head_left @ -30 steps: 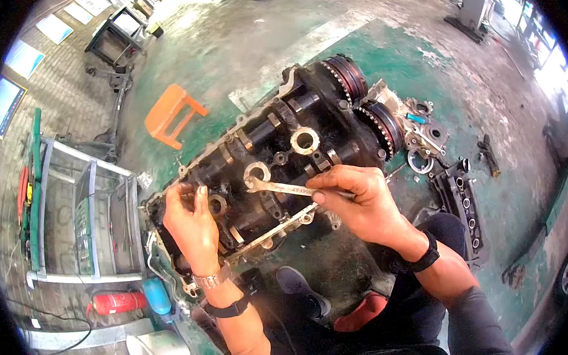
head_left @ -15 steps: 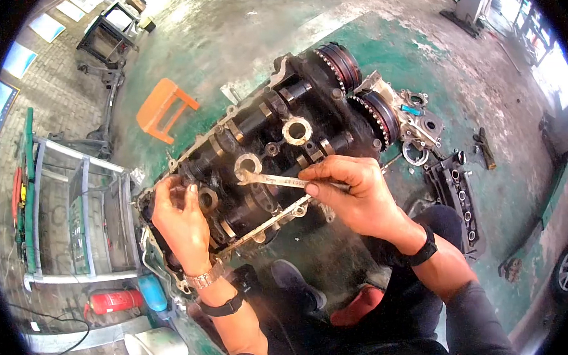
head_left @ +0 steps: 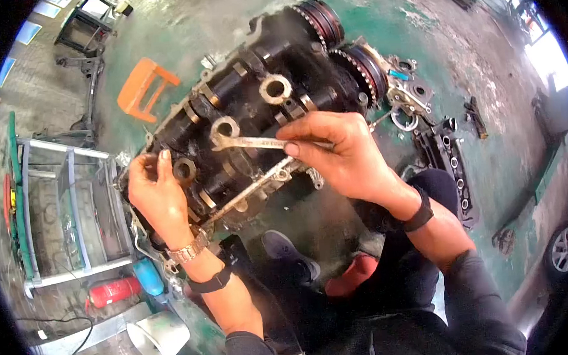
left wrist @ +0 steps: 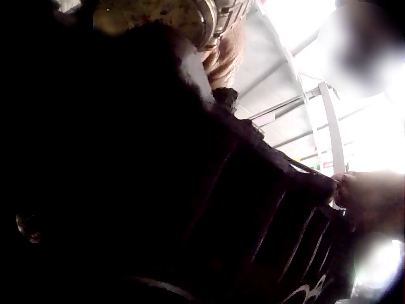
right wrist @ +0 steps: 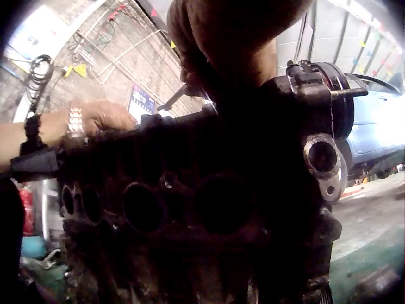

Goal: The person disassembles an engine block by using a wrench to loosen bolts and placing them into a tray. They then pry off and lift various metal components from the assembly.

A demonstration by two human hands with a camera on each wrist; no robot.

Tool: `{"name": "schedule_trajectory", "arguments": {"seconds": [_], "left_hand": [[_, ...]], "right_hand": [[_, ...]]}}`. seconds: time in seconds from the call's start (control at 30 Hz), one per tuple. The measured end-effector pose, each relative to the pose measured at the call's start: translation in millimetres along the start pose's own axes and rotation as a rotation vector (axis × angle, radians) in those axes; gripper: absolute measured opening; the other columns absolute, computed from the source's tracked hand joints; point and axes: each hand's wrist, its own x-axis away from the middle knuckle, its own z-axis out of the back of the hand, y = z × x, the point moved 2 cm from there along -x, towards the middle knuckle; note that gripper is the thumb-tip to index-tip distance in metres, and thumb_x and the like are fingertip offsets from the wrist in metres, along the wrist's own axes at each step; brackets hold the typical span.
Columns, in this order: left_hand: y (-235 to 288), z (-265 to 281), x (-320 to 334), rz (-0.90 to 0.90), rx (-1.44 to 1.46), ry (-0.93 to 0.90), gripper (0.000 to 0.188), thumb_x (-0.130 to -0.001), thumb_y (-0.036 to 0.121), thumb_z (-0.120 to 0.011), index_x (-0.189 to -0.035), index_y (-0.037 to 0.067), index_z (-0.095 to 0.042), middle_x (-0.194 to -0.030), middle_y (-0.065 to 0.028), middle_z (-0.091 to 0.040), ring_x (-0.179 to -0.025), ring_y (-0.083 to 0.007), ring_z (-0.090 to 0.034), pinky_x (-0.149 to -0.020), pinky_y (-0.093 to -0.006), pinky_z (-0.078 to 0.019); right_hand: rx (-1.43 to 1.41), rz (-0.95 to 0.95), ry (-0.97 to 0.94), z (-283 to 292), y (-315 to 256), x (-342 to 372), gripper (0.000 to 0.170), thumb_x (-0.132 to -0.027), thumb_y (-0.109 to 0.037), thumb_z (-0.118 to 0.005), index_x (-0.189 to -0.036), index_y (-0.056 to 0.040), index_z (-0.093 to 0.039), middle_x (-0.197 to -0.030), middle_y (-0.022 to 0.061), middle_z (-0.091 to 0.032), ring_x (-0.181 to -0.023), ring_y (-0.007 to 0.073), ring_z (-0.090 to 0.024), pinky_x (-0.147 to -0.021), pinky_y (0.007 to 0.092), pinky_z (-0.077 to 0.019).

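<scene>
My right hand (head_left: 344, 151) pinches a steel wrench (head_left: 252, 142) between thumb and fingers. The wrench's jaw end lies over the edge of the middle round spark plug tube (head_left: 226, 128) on a dark, oily engine cylinder head (head_left: 247, 101). At the left end of the engine is my left hand (head_left: 158, 195), thumb raised apart from bent fingers beside another round tube (head_left: 184, 170); the fingertips are partly hidden. In the right wrist view the left hand (right wrist: 107, 117) lies at the engine's top edge. The left wrist view is mostly dark.
Two toothed cam gears (head_left: 359, 78) stand at the engine's far right end. Removed metal parts (head_left: 412, 95) and a black cover (head_left: 452, 167) lie on the floor at right. An orange stool (head_left: 145, 88) is behind; a metal frame (head_left: 71, 210) and fire extinguisher (head_left: 112, 292) are at left.
The head view has tilted, so the engine and both hands sit higher and farther left. The wrench stays at the middle tube in the right hand; the left hand stays at the engine's left end.
</scene>
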Motion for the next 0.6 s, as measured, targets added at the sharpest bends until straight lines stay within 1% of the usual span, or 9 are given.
{"name": "schedule_trajectory", "arguments": {"seconds": [0.03, 0.1, 0.17, 0.23, 0.37, 0.4, 0.47, 0.53, 0.6], "left_hand": [[-3, -2, 2, 0.008, -0.006, -0.015, 0.015, -0.080, 0.002, -0.066, -0.092, -0.004, -0.059, -0.075, -0.0104, -0.060, -0.067, -0.0161, -0.053, -0.066, -0.0301, -0.0454], [-3, -3, 1, -0.218, -0.016, 0.044, 0.019, -0.080, 0.001, -0.066, -0.098, -0.003, -0.061, -0.078, -0.0095, -0.061, -0.068, -0.0153, -0.054, -0.066, -0.0298, -0.0459], [-2, -2, 3, -0.153, -0.028, -0.012, 0.022, -0.080, 0.000, -0.065, -0.102, -0.002, -0.062, -0.080, -0.0081, -0.061, -0.070, -0.0143, -0.055, -0.067, -0.0293, -0.0464], [0, -3, 3, -0.111, 0.023, 0.009, 0.021, -0.081, -0.001, -0.064, -0.101, -0.003, -0.062, -0.080, -0.0073, -0.062, -0.069, -0.0131, -0.055, -0.066, -0.0282, -0.0465], [0, -4, 3, -0.071, 0.087, -0.001, 0.015, -0.083, 0.001, -0.064, -0.096, -0.004, -0.061, -0.080, -0.0057, -0.062, -0.062, -0.0100, -0.053, -0.057, -0.0246, -0.0450], [0, -4, 1, -0.115, 0.070, 0.002, 0.014, -0.083, 0.002, -0.064, -0.095, -0.004, -0.060, -0.079, -0.0052, -0.061, -0.060, -0.0100, -0.052, -0.055, -0.0243, -0.0443], [4, -4, 3, -0.084, 0.038, -0.016, 0.014, -0.083, 0.003, -0.064, -0.096, -0.004, -0.060, -0.079, -0.0053, -0.060, -0.061, -0.0101, -0.053, -0.056, -0.0243, -0.0444], [7, -1, 3, -0.054, 0.002, -0.033, 0.015, -0.083, 0.003, -0.064, -0.096, -0.004, -0.059, -0.079, -0.0054, -0.060, -0.062, -0.0101, -0.053, -0.056, -0.0243, -0.0446], [6, -2, 3, 0.006, 0.072, -0.028, 0.016, -0.084, 0.003, -0.064, -0.096, -0.004, -0.058, -0.078, -0.0057, -0.059, -0.065, -0.0110, -0.054, -0.060, -0.0251, -0.0456]], "right_hand": [[-0.001, -0.018, 0.000, 0, 2, 1, 0.016, -0.080, -0.003, -0.068, -0.095, 0.0021, -0.066, -0.081, 0.0115, -0.066, -0.072, 0.0162, -0.064, -0.064, 0.0276, -0.0494], [-0.021, 0.028, 0.006, -1, 4, 0, 0.016, -0.080, -0.003, -0.067, -0.096, 0.0018, -0.066, -0.081, 0.0113, -0.066, -0.071, 0.0158, -0.064, -0.064, 0.0274, -0.0496], [-0.020, 0.014, 0.003, -2, 3, 0, 0.016, -0.080, -0.003, -0.067, -0.095, 0.0018, -0.066, -0.081, 0.0118, -0.066, -0.072, 0.0162, -0.064, -0.065, 0.0275, -0.0496], [-0.038, 0.035, 0.041, -3, 4, 0, 0.013, -0.078, -0.001, -0.066, -0.090, 0.0020, -0.065, -0.078, 0.0161, -0.065, -0.070, 0.0253, -0.065, -0.062, 0.0327, -0.0500], [-0.024, 0.073, 0.052, -3, 4, 0, 0.013, -0.077, -0.001, -0.066, -0.089, 0.0014, -0.065, -0.076, 0.0166, -0.064, -0.069, 0.0273, -0.064, -0.060, 0.0335, -0.0494], [-0.022, 0.066, 0.052, -2, 4, 2, 0.013, -0.077, -0.001, -0.066, -0.089, 0.0014, -0.065, -0.076, 0.0166, -0.064, -0.069, 0.0273, -0.064, -0.060, 0.0335, -0.0494], [0.027, 0.053, 0.002, -2, 2, 1, 0.016, -0.079, -0.002, -0.067, -0.095, 0.0011, -0.067, -0.079, 0.0117, -0.065, -0.070, 0.0180, -0.063, -0.063, 0.0278, -0.0491], [0.040, 0.062, -0.002, -2, 2, 0, 0.015, -0.079, -0.002, -0.067, -0.095, 0.0009, -0.067, -0.079, 0.0116, -0.065, -0.070, 0.0180, -0.063, -0.063, 0.0278, -0.0490], [0.057, 0.074, -0.005, -1, 3, 0, 0.015, -0.079, -0.002, -0.067, -0.094, 0.0006, -0.067, -0.078, 0.0115, -0.065, -0.069, 0.0181, -0.063, -0.063, 0.0278, -0.0489]]}}
